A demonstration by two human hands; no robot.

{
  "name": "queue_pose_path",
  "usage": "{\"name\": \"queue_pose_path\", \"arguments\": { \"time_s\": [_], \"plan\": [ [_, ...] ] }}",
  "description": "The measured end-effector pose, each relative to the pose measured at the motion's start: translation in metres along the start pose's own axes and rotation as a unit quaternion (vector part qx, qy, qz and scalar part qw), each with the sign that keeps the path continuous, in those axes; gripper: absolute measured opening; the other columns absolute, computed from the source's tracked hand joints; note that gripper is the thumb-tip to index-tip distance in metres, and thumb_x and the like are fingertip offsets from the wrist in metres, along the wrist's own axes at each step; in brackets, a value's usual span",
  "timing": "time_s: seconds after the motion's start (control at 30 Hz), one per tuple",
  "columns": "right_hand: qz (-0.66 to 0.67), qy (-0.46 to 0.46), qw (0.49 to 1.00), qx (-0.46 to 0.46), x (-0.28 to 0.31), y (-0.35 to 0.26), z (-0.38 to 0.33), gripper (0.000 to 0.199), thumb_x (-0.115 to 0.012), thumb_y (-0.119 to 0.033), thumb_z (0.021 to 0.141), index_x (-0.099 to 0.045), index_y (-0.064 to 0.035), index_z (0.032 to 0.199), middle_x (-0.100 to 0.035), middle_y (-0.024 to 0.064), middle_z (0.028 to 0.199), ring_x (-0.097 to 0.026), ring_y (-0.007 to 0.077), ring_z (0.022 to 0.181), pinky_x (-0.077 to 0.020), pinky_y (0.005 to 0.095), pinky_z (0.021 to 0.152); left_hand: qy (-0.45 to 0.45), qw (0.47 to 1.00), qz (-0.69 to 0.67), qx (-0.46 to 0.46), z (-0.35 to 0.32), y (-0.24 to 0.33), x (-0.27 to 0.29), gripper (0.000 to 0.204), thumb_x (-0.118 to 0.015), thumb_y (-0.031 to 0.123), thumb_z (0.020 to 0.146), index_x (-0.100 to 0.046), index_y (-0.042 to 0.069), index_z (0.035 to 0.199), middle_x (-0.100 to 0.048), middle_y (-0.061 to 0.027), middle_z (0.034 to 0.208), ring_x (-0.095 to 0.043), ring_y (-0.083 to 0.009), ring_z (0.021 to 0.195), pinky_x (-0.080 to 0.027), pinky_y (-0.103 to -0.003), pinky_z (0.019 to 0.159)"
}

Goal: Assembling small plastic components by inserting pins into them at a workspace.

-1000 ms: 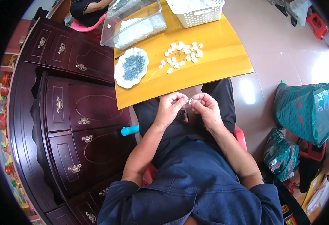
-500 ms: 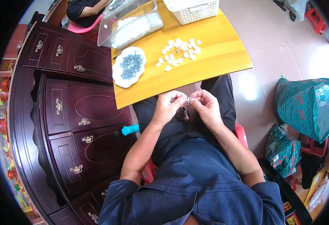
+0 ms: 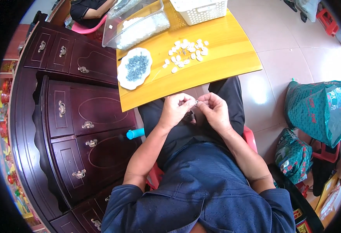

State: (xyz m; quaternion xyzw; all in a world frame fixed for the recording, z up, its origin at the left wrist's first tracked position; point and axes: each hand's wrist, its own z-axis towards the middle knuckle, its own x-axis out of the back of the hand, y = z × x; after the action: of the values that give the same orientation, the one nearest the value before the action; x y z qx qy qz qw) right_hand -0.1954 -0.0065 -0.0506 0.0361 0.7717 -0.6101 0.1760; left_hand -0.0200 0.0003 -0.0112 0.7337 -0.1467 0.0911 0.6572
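Over my lap, just off the table's near edge, my left hand [image 3: 174,111] and my right hand [image 3: 217,113] meet at the fingertips. Both are closed in a pinch on one small white piece [image 3: 196,102], mostly covered by the fingers. Its exact kind is too small to make out. On the yellow wooden table [image 3: 221,62] beyond lie several small white oval pieces [image 3: 193,56] in a loose group. Left of them, a white scalloped plate [image 3: 124,83] carries a heap of small dark metal parts [image 3: 136,67], like screws or pins.
A clear bin [image 3: 110,35] of white pieces and a white perforated basket [image 3: 205,14] stand at the table's far side. Dark wooden drawers [image 3: 61,128] flank my left. Teal bags [image 3: 318,110] sit at right. Another person's arm [image 3: 96,11] shows at far left.
My fingertips have shifted slightly around the small white piece, and less of it shows now. The scene has moved very slightly in view; the things on the table lie as before.
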Motion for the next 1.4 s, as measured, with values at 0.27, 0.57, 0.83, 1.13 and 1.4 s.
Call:
{"name": "queue_pose_path", "arguments": {
  "time_s": [0.27,0.57,0.83,1.13,1.4],
  "plan": [
    [0.080,-0.021,0.996,-0.014,-0.001,-0.006,0.001,0.009,-0.068,-0.007,0.095,-0.063,-0.0033,0.102,-0.065,0.0004,0.079,-0.052,0.0042,0.053,-0.0415,0.0209,0.042,0.016,0.992,-0.121,0.034,-0.004,0.007,0.008,0.017,-0.071,0.011,0.095,-0.071,-0.001,0.107,-0.069,-0.0001,0.088,-0.058,-0.0052,0.072,-0.049,-0.021,0.066],
    [0.047,-0.027,0.997,-0.046,0.001,-0.008,-0.001,0.006,-0.066,0.000,0.095,-0.065,-0.0010,0.101,-0.070,0.0008,0.087,-0.064,0.0055,0.080,-0.0514,0.0200,0.074,0.018,0.999,-0.006,-0.033,-0.004,0.005,0.000,0.008,-0.070,0.005,0.093,-0.072,-0.002,0.094,-0.071,-0.0045,0.077,-0.064,-0.0068,0.066,-0.052,-0.023,0.061],
    [0.056,-0.031,0.997,-0.051,0.002,-0.006,0.000,0.006,-0.066,0.000,0.095,-0.065,-0.0012,0.100,-0.069,-0.0001,0.087,-0.064,0.0058,0.081,-0.0517,0.0203,0.076,-0.017,0.999,-0.007,0.027,0.000,0.010,0.005,0.009,-0.072,0.008,0.093,-0.072,0.000,0.096,-0.068,0.0004,0.078,-0.059,-0.0047,0.067,-0.049,-0.021,0.062],
    [0.138,-0.017,0.990,-0.012,0.000,-0.012,0.001,0.011,-0.067,-0.005,0.096,-0.065,-0.0032,0.107,-0.068,-0.0011,0.087,-0.060,0.0046,0.074,-0.0482,0.0189,0.069,0.172,0.945,0.237,-0.144,0.056,-0.003,0.061,0.023,-0.076,0.007,0.085,-0.071,0.000,0.106,-0.070,-0.0072,0.087,-0.063,-0.0095,0.066,-0.051,-0.026,0.061],
    [0.149,-0.027,0.987,-0.058,0.003,-0.011,0.000,0.011,-0.067,-0.005,0.096,-0.066,-0.0021,0.107,-0.068,-0.0011,0.088,-0.059,0.0046,0.073,-0.0478,0.0193,0.068,0.185,0.889,0.375,-0.185,0.084,-0.009,0.056,0.016,-0.070,0.023,0.091,-0.072,0.008,0.096,-0.070,-0.0134,0.097,-0.069,-0.0336,0.078,-0.055,-0.042,0.070]
  ]
}}
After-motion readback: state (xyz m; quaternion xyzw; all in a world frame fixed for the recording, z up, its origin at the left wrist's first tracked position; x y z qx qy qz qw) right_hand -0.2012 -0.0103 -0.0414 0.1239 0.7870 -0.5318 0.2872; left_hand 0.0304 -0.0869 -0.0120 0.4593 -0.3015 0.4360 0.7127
